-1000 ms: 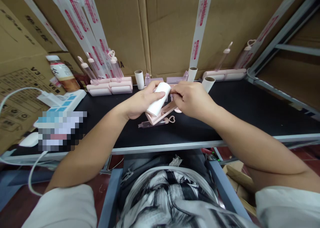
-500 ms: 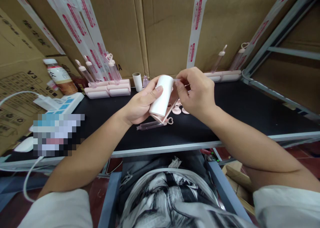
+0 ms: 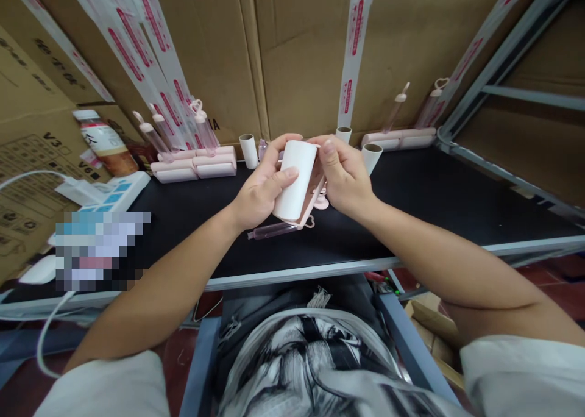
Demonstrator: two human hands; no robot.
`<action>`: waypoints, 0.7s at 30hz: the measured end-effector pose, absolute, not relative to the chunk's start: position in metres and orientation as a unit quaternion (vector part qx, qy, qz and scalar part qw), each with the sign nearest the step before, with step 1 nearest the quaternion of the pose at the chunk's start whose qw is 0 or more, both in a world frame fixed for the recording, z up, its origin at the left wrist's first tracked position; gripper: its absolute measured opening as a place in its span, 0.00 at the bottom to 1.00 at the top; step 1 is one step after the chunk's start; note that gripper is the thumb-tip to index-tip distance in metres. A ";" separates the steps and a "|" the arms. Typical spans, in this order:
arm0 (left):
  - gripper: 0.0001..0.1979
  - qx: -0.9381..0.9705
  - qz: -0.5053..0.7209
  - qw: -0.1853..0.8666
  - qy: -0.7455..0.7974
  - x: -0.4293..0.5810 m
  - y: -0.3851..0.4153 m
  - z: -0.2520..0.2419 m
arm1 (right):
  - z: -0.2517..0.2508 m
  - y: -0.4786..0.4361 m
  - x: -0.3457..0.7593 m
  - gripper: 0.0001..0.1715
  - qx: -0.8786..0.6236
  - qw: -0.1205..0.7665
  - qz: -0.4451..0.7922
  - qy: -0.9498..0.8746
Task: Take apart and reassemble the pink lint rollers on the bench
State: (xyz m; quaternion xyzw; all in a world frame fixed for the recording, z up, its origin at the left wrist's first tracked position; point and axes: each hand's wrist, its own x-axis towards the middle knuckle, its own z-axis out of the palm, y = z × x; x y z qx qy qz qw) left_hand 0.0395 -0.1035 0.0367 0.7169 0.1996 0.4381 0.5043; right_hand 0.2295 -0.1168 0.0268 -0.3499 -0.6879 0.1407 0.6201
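Observation:
Above the middle of the table, my left hand is closed around a white sticky-paper roll, thumb across its front. The roll sits tilted beside an opened pale pink case, which looks like a lint roller's cover. My right hand pinches the upper right edge of that case between thumb and fingers. Below them on the table lies a clear pinkish handle with a heart-shaped ring. Small pink round parts show just under my right hand, partly hidden.
Finished-looking pink rollers stand at the back left, with more pink rollers at the back right. Cardboard cores stand along the back. A bottle, a power strip and a blurred-out item occupy the left.
My right hand has come down and left, from pinching at the roll's upper edge to holding the case's edge. White cores behind it now show. My left hand keeps its hold.

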 end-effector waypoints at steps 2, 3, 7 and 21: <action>0.33 0.735 0.433 0.484 0.193 0.038 -0.100 0.035 | 0.026 -0.117 0.228 0.37 -0.340 0.626 0.138 -0.688; 0.32 0.743 0.432 0.474 0.191 0.038 -0.099 0.035 | 0.026 -0.117 0.227 0.37 -0.339 0.625 0.138 -0.690; 0.31 0.756 0.440 0.446 0.190 0.038 -0.101 0.032 | 0.024 -0.119 0.224 0.39 -0.344 0.617 0.145 -0.692; 0.28 0.845 0.409 0.329 0.104 0.027 -0.093 0.025 | 0.023 -0.130 0.218 0.36 -0.321 0.648 0.170 -0.669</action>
